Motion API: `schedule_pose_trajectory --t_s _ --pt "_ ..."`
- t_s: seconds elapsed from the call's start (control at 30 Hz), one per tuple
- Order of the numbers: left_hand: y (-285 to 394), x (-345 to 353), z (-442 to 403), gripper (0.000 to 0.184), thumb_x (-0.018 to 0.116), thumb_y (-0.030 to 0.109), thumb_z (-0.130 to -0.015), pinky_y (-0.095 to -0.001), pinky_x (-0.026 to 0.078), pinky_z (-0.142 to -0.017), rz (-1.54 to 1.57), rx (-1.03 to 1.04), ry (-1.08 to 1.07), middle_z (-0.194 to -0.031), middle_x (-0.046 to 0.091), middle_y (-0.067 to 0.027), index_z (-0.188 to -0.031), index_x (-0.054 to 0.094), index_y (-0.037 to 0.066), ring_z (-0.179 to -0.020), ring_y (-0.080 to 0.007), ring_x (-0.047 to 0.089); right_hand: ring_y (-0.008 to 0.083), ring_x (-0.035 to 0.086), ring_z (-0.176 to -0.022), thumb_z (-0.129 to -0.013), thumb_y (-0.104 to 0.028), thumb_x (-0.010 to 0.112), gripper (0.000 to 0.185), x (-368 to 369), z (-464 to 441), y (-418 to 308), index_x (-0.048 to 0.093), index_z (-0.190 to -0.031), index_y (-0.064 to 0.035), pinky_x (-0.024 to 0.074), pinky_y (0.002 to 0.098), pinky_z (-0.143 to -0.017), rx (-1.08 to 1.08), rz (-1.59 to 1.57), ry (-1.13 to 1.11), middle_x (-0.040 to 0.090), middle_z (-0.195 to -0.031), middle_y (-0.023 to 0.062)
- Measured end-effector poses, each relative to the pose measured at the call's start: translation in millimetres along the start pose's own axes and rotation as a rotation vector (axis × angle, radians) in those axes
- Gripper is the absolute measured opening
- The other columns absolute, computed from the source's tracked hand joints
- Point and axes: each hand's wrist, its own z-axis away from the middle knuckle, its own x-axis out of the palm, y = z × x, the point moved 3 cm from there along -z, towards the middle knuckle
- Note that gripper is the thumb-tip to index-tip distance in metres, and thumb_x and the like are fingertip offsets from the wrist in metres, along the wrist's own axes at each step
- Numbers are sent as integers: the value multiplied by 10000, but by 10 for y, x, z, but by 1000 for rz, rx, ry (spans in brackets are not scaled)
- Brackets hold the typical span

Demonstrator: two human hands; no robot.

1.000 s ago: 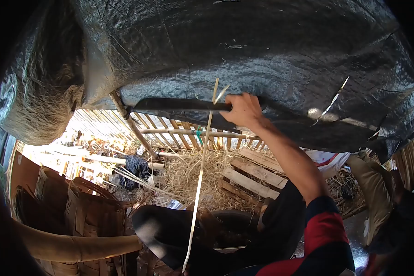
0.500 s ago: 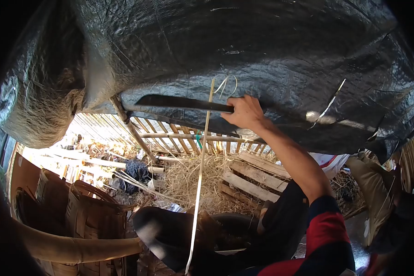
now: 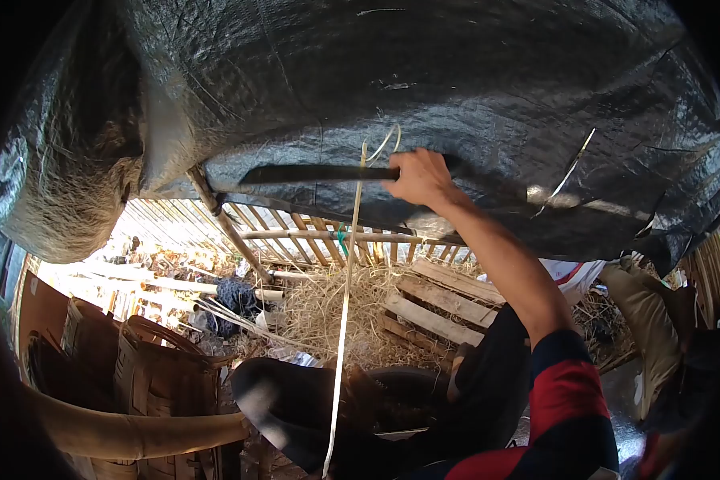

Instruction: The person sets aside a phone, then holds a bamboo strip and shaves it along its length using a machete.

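Observation:
My right hand (image 3: 420, 178) is closed around the handle of a machete with a long dark blade (image 3: 308, 174). The blade lies almost level, its tip to the left, and meets or crosses a long, thin, pale bamboo strip (image 3: 347, 296) near the strip's upper end. A thin curled sliver (image 3: 390, 142) stands out at that top end. From there the strip runs down to the bottom edge of the picture, over my dark-trousered leg (image 3: 276, 400). Its lower end is cut off by the frame. My left hand is out of sight.
A dark tarp (image 3: 488, 88) hangs close behind the blade. Wooden slats (image 3: 440, 308) lie on a heap of pale shavings (image 3: 328, 316). To the left stand woven baskets (image 3: 164, 368) and a thick bamboo pole (image 3: 136, 432). Another person's leg (image 3: 644, 320) is at the right.
My right hand has risen slightly and shifted left, bringing the machete closer to level. The curled sliver at the strip's top has changed shape. The strip's upper end has moved slightly left.

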Motion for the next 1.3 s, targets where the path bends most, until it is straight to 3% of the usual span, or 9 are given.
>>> schedule_pose_trajectory --t_s 0.1,0.2,0.3,0.43,0.57,0.73,0.97,1.07,1.3 --pt "0 -4 0 278 561 243 -951 -197 368 -533 -5 3 -1 -761 591 19 -1121 636 36 -602 -63 473 343 658 -792 -756 -412 643 352 -15 -118 75 695 -874 -84 521 421 -758 105 -11 72 669 -773 173" --pt "-26 -16 -12 278 559 244 -951 -197 369 -534 4 2 -8 -762 591 19 -1120 636 36 -602 -64 474 332 664 -802 -748 -410 641 354 54 41 -86 703 -866 -82 528 423 -735 -107 101 148 670 -787 188" --pt "-22 -7 -9 278 558 245 -952 -196 370 -534 3 -9 -11 -763 591 18 -1120 635 37 -602 -64 476 335 665 -797 -747 -410 645 352 -3 -54 -19 706 -864 -84 528 419 -737 -88 100 -21 670 -784 188" --pt "-13 -8 -14 279 555 246 -953 -196 371 -534 -2 -6 -11 -763 592 17 -1119 635 37 -602 -65 478 335 666 -805 -743 -387 656 334 -32 -205 144 707 -875 -84 526 421 -741 152 -15 95 672 -785 183" --pt "-54 -20 -1 279 553 248 -954 -195 372 -535 11 -16 -13 -764 592 16 -1119 635 38 -603 -66 479 330 659 -787 -731 -391 674 327 86 -16 87 700 -857 -91 522 416 -727 -54 44 135 675 -773 159" --pt "-72 -30 18 279 551 250 -956 -194 374 -535 9 -28 -11 -765 593 15 -1118 634 38 -603 -66 482 336 648 -686 -680 -340 729 333 57 129 -45 689 -850 -57 514 392 -661 -12 -63 63 668 -731 151" --pt "-99 -17 71 280 547 253 -958 -193 376 -536 2 -45 -18 -767 594 13 -1117 633 39 -604 -67 485 126 537 -517 -809 -188 612 257 -84 414 -270 661 -968 8 444 310 -517 -127 -706 36 588 -604 68" --pt "-110 -16 100 280 546 254 -958 -192 377 -536 -5 -51 -15 -767 594 13 -1116 633 39 -604 -68 486 50 413 -408 -873 -104 580 165 -128 513 -325 651 -883 45 308 227 -382 35 -1348 -126 493 -525 7" --pt "-232 -32 158 281 542 256 -960 -191 379 -537 -10 -78 -61 -769 595 11 -1115 632 40 -605 -69 490 62 381 -378 -883 -247 668 280 -39 644 -144 633 -798 18 301 250 -380 97 -1463 -76 452 -476 -7"
